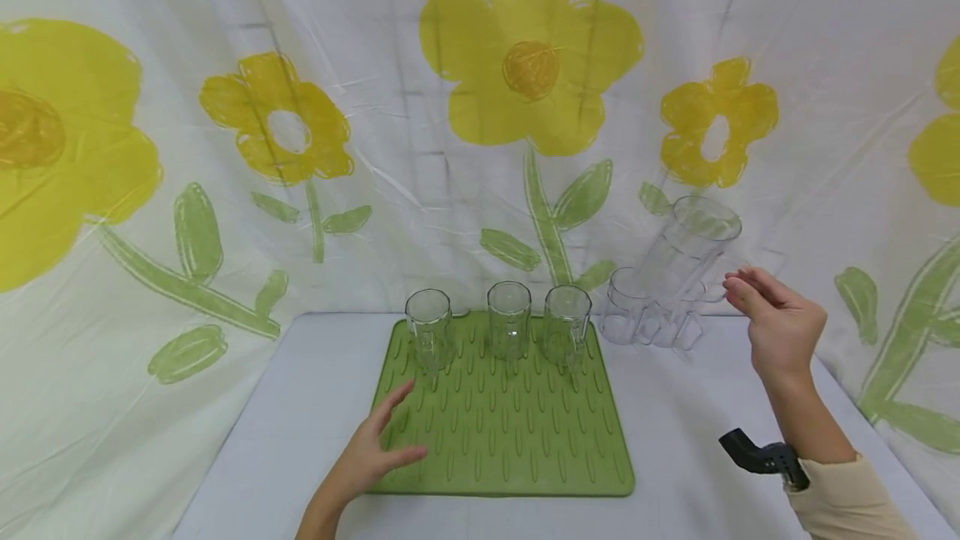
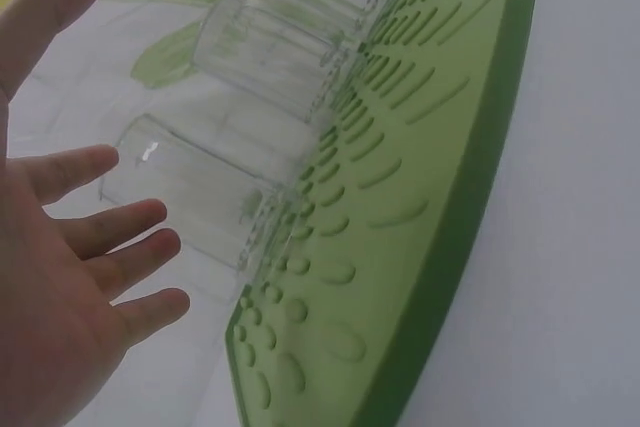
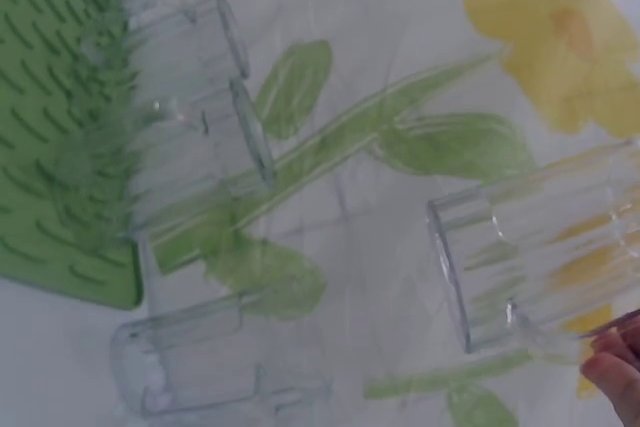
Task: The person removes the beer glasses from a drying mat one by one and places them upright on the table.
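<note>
Up at the right, my right hand pinches the handle of a clear glass mug, which is lifted above the table and tilted. In the right wrist view, the fingertips meet that mug's handle beside its lower wall. My left hand hovers with spread fingers over the left edge of a green ribbed mat, holding nothing. Along the back of the mat stand three clear glass mugs: a left one, a middle one and a right one.
Beyond the mat's right back corner, more clear glass mugs stand on the white table, partly overlapped by the raised mug. A white curtain with yellow flowers hangs behind the table. A black band circles the right wrist.
</note>
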The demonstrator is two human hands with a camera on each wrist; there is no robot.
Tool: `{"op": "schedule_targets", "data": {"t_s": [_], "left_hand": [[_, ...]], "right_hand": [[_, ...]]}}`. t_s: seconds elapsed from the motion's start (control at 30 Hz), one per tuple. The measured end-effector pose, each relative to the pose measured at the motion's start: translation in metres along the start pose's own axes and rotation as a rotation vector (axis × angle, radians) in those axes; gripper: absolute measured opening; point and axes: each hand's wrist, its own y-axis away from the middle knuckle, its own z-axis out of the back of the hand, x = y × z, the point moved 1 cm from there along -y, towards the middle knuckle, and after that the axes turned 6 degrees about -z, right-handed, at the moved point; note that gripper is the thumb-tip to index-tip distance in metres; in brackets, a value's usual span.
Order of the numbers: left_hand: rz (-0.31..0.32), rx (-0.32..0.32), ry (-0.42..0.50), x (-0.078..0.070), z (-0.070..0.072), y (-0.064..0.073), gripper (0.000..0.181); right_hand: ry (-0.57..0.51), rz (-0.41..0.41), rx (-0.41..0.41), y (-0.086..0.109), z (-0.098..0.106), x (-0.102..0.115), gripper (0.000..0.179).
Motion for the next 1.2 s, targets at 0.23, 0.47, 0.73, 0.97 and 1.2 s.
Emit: {"op": "schedule_targets", "data": {"t_s": [0.23, 0.47, 0.73, 0.97, 1.2], "left_hand": [[0.094, -0.016, -0.098, 0.004, 0.005, 0.007, 0.093], [0.129, 0.003, -0.144, 0.017, 0.01, 0.012, 0.099], [0.166, 0.035, -0.195, 0.026, 0.015, 0.017, 0.107], [0.186, 0.05, -0.258, 0.028, 0.019, 0.021, 0.111], [0.245, 0.08, -0.287, 0.034, 0.021, 0.023, 0.112]], "right_hand": [[-0.07, -0.031, -0.069, -0.01, 0.006, -0.002, 0.022], [-0.034, 0.007, -0.126, -0.019, 0.016, -0.009, 0.019], [0.05, 0.005, -0.182, -0.03, 0.03, -0.016, 0.019], [0.173, 0.023, -0.222, -0.039, 0.044, -0.023, 0.018], [0.202, 0.042, -0.265, -0.046, 0.054, -0.027, 0.02]]}}
